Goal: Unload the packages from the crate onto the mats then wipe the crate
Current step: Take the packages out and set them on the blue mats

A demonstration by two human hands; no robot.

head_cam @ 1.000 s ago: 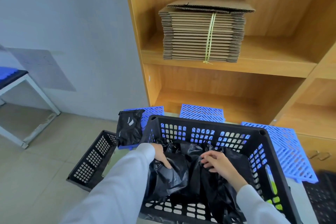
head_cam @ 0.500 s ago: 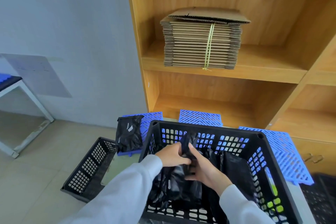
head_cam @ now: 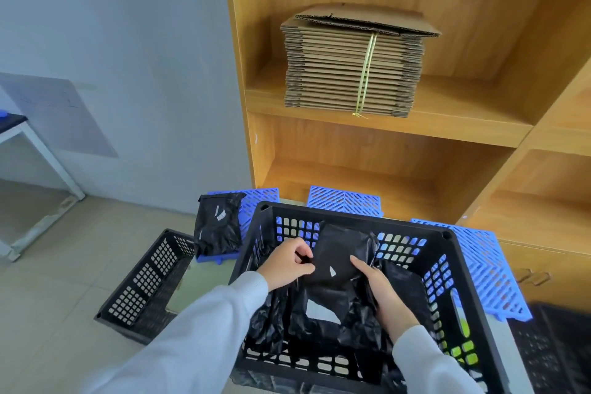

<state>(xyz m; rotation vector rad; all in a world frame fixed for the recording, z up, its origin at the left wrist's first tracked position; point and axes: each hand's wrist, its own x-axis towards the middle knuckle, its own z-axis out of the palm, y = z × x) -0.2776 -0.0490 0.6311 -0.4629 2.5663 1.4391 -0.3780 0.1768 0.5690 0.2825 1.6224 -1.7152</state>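
With the left hand (head_cam: pixel 289 262) pinching and the right hand (head_cam: pixel 380 288) gripping the black package (head_cam: pixel 339 261) above the crate (head_cam: pixel 351 211), lift it clear and lay it flat on a far blue mat (head_cam: pixel 345 201).

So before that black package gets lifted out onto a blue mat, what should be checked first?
1. Left hand pinches the package: ok.
2. Right hand supports its other side: ok.
3. Package free of the other bags in the crate: cannot tell.
4. Bare space on the middle mat: ok.
5. Left mat partly taken by an unloaded package: ok.
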